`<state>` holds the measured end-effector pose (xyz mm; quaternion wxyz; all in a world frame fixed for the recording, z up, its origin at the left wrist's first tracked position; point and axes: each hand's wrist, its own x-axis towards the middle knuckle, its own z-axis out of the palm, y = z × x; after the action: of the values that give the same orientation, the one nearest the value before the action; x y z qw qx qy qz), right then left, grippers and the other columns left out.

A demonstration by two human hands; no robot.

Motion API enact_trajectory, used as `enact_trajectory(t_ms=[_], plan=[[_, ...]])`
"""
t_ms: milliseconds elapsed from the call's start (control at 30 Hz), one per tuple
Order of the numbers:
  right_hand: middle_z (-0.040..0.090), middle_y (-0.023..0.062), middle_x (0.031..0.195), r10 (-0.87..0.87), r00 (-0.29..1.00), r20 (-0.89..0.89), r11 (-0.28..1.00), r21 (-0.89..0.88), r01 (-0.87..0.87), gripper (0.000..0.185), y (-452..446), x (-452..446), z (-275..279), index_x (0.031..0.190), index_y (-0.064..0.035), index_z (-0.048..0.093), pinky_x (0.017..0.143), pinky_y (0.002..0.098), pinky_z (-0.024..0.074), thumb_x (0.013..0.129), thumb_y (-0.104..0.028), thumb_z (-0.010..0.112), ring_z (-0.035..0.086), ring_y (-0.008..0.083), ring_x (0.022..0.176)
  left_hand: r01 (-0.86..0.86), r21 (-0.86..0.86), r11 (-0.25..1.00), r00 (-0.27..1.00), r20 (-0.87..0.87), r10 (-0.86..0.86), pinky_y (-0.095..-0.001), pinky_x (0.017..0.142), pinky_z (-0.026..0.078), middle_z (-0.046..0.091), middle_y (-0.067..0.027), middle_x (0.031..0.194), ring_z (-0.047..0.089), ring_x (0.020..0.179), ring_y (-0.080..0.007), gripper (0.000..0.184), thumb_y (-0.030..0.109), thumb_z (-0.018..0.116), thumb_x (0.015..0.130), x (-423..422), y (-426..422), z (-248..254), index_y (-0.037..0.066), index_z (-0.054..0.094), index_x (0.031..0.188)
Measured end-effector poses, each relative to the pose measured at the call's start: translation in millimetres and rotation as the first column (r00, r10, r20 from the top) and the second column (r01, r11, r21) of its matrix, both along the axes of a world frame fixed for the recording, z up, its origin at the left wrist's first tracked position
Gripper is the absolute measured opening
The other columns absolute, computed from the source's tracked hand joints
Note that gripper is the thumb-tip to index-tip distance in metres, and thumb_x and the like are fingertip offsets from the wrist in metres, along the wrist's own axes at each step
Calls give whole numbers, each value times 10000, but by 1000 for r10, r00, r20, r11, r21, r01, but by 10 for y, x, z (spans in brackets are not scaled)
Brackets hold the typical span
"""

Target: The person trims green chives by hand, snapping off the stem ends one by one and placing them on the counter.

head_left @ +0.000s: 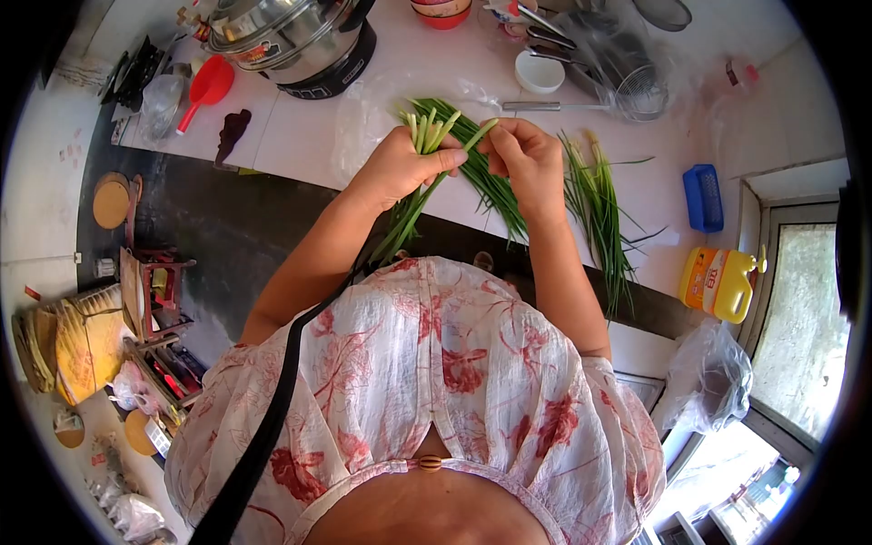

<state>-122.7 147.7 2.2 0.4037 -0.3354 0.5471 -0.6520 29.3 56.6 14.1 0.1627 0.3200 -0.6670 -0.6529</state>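
My left hand is wrapped round a bunch of garlic chives, pale stem ends up and green leaves hanging down past the counter's edge. Beside it, my right hand pinches the tip of a single chive stem, which slants out of the bunch. Behind and between the hands, a pile of garlic chives lies on the white counter. To the right of my right hand is a looser, paler-based pile of chives.
Behind the hands lie a clear plastic bag and a metal strainer. A white bowl and a steel cooker stand further back. Left is a red ladle; right are a blue basket and a yellow jug.
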Motion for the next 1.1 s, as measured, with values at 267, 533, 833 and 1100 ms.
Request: enact_trajectory(t_ms=[267, 533, 833, 1100], plan=[[604, 39, 667, -11, 1000, 2, 1000, -7, 11, 192, -2, -7, -11, 900, 53, 625, 461, 193, 369, 839, -104, 534, 476, 56, 503, -50, -22, 999, 998, 25, 51, -219, 472, 370, 576, -7, 650, 478, 538, -70, 173, 158, 703, 747, -12, 24, 25, 25, 621, 821], [587, 23, 645, -15, 999, 28, 999, -29, 16, 186, 9, -4, -28, 871, 44, 628, 441, 190, 349, 853, -106, 519, 464, 51, 493, -50, -24, 998, 997, 53, 51, -219, 462, 362, 567, -1, 643, 463, 523, -65, 182, 152, 710, 744, -10, 23, 1, 23, 621, 836], [606, 33, 673, -35, 999, 26, 999, -4, 35, 210, 45, 1, 18, 908, 50, 622, 443, 187, 351, 857, -143, 556, 472, 51, 502, -44, -13, 999, 997, 57, 44, -215, 476, 369, 555, 7, 640, 470, 539, -63, 174, 149, 709, 742, -18, 28, 41, 25, 616, 823], [591, 22, 668, 6, 998, 58, 1000, -31, -4, 206, 47, -15, -7, 938, 53, 620, 446, 182, 352, 867, -125, 543, 465, 50, 497, -50, -90, 995, 997, 54, 55, -236, 583, 417, 566, -3, 693, 505, 637, -90, 191, 132, 728, 719, -36, 58, 43, 20, 603, 810]])
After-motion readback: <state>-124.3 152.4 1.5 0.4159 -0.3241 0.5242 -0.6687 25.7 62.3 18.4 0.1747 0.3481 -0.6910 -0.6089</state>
